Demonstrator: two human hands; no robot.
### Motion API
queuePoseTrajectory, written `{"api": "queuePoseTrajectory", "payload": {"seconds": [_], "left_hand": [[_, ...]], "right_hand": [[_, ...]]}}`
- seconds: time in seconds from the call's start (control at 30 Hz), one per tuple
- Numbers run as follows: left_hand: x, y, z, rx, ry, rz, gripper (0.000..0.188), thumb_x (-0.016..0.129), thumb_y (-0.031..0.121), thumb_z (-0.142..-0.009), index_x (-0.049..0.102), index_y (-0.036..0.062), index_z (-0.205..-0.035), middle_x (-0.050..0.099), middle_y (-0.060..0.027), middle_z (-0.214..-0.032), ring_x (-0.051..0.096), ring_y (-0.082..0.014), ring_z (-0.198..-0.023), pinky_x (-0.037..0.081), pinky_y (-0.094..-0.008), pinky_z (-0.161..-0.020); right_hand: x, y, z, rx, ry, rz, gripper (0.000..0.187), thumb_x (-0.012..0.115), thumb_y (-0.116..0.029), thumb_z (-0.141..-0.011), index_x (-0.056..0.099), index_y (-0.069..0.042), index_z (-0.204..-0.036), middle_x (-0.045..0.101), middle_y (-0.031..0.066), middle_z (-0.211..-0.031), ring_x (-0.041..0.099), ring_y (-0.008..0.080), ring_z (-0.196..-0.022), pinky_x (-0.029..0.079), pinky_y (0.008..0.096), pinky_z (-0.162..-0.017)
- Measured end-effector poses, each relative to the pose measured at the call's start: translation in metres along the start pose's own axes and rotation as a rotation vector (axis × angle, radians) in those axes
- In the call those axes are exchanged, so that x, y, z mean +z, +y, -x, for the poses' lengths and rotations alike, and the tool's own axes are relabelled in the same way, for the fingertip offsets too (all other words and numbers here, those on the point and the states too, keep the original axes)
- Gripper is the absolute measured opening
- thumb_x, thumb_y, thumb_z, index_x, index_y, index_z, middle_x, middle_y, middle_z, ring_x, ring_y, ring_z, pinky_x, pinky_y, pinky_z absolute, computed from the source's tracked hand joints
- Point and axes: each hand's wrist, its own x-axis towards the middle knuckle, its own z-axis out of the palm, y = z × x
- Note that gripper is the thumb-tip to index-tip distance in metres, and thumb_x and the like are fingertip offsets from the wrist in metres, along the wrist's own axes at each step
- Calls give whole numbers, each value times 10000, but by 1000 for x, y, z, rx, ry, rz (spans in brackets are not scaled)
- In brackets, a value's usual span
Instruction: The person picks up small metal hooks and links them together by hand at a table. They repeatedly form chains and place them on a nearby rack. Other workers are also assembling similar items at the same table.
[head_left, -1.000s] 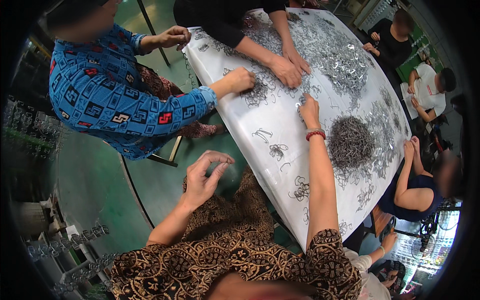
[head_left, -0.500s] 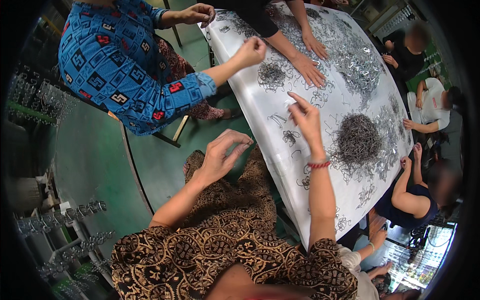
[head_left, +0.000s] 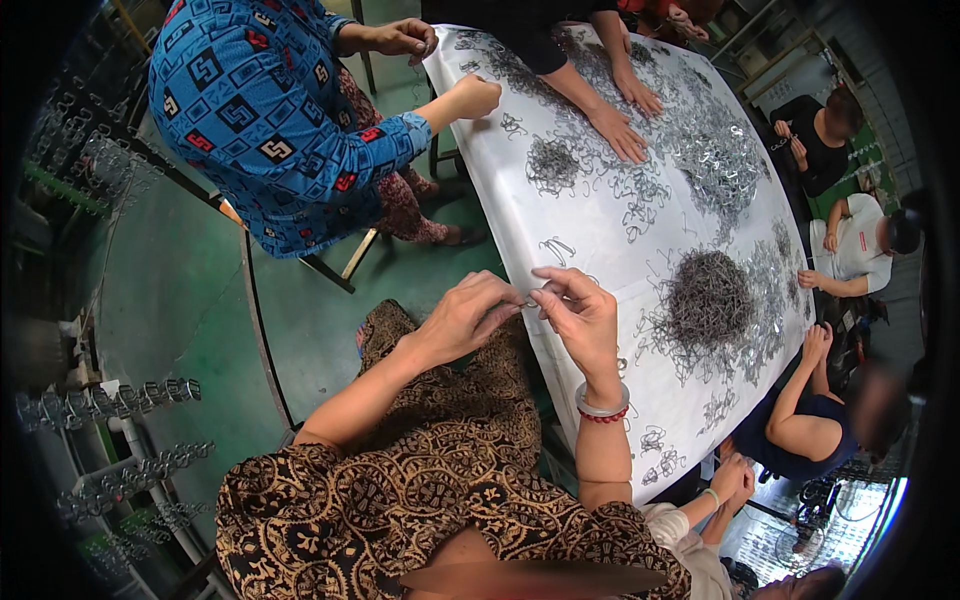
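Note:
My left hand (head_left: 463, 322) and my right hand (head_left: 582, 325) meet at the near left edge of the white-covered table (head_left: 520, 215). A small bent wire hook (head_left: 528, 304) shows between their fingertips, partly hidden. Left thumb and fingers are closed in a pinch on it. My right thumb and forefinger are also pinched, at the other end of the hook. Close beyond my right hand lie a few loose wire hooks (head_left: 556, 248). A dense heap of dark wire hooks (head_left: 708, 298) rises farther right, with shiny ones scattered around it.
A person in a blue patterned shirt (head_left: 260, 130) works at the left. Another person's hands (head_left: 618, 132) lie flat among hooks at the far side. A brighter metal heap (head_left: 722, 165) sits beyond. More people line the right side. Racks of metal parts (head_left: 110, 400) stand left.
My right hand has come back from over the table to my left hand, and their fingertips now meet at a hook. The neighbour's near hand has drawn back to the left.

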Motion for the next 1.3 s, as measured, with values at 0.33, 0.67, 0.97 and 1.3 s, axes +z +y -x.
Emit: {"api": "queuePoseTrajectory", "payload": {"seconds": [0.33,0.67,0.97,1.3], "left_hand": [[3,6,15,-190,121,168,312,679,14,-848,614,-4,-1153,678,-113,-1037,643,-246,-968,503,-363,-839],[35,-125,-111,-171,-76,-362,134,611,98,-898,664,-24,-917,628,-193,-879,628,-342,-855,505,-445,-741],[73,-167,-149,-39,-132,-689,104,612,78,-858,575,-10,-899,595,-199,-932,603,-378,-846,497,-483,-762],[40,-109,-121,-289,-57,-386,152,577,72,-935,635,-48,-1010,665,-222,-897,669,-356,-827,525,-404,-760]], "right_hand": [[14,3,21,3,151,-146,124,739,22,-824,643,17,-902,674,48,-732,587,57,-573,459,195,-504],[32,30,40,157,81,-165,99,697,26,-833,658,9,-922,671,66,-764,628,90,-636,489,240,-565],[30,44,54,-162,113,43,90,701,19,-827,685,0,-914,698,79,-838,664,146,-718,505,255,-638],[29,41,57,-185,126,70,147,700,25,-811,685,-7,-954,689,115,-874,669,247,-782,520,322,-708]]}}
